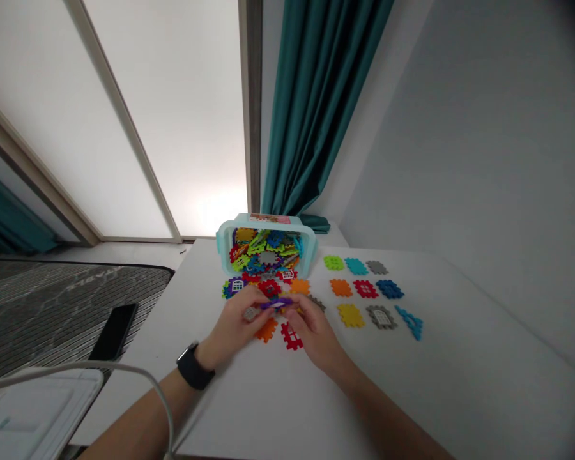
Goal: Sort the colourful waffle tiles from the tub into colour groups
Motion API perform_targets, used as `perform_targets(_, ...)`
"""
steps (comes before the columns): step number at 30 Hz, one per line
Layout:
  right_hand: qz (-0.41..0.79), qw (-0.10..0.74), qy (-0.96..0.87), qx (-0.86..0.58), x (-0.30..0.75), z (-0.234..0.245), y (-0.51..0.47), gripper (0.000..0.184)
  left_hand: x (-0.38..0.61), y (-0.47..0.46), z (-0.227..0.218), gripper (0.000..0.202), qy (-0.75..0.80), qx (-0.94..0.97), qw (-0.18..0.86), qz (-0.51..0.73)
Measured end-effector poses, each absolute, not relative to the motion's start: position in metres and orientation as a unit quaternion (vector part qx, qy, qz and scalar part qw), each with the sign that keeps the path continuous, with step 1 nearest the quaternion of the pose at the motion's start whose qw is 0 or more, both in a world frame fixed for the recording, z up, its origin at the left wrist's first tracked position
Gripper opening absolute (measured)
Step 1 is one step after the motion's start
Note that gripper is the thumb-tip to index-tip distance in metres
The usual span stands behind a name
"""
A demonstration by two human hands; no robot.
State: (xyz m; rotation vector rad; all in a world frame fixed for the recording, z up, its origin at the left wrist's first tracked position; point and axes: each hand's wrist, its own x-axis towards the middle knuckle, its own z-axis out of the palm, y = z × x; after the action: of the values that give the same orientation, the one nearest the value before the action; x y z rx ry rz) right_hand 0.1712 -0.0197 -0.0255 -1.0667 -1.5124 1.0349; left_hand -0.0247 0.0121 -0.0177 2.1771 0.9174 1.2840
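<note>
Desk: Tile position, please?

Operator: I have the purple tile point(276, 304) just above the white table point(460, 383), in front of the tipped-over box point(223, 237) and between both hands. The left hand point(234, 327) has its fingertips closed on the tile's left end and the right hand point(312, 329) has its fingertips closed on the right end. Neither hand is open.

Desk: Which way does it lie?

Operator: It is edge-on to my camera, so I see it as a thin strip. The long axis runs left to right, hand to hand, and is about level. The flat faces seem to look up and down.

Desk: How will it handle?

Operator: I judge it to be light, stiff moulded plastic with toothed edges (much like the red tile point(291, 337) and orange tile point(267, 330) on the table beneath the hands). It looks not fragile, though perhaps a little slick on the faces. I would pinch it thumb and finger on the flat faces near an end, clear of the teeth.

Desk: Anything else in the grip?

Operator: A grey piece point(252, 313) sits at the left fingertips, right beside the purple one. I cannot tell whether the two are locked together.
</note>
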Motion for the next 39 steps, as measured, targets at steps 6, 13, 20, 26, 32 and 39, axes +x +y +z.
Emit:
perform_targets(6,0.338,0.469,-0.713,-0.398,0.178,-0.024,-0.022,0.029,-0.039,0.006,-0.006,0.010,0.174,0.895,-0.159,0.378)
perform_targets(13,0.262,0.419,-0.775,-0.392,0.189,-0.015,-0.021,0.034,-0.039,0.003,-0.009,0.016,0.163,0.915,-0.177,0.323)
perform_targets(20,0.202,0.402,-0.800,-0.397,0.202,-0.006,-0.025,0.029,-0.032,0.010,-0.011,0.023,0.211,0.927,-0.024,0.310)
perform_targets(26,0.179,0.427,-0.794,-0.394,0.233,-0.006,-0.037,0.029,-0.009,0.012,0.002,0.056,0.241,0.904,0.142,0.324)
perform_targets(32,0.136,0.428,-0.781,-0.435,0.276,-0.012,-0.049,0.025,0.047,0.015,0.015,0.019,0.196,0.917,0.191,0.292)
perform_targets(39,0.089,0.436,-0.738,-0.507,0.333,-0.025,-0.059,0.022,0.118,0.032,0.009,0.023,0.190,0.927,0.150,0.288)
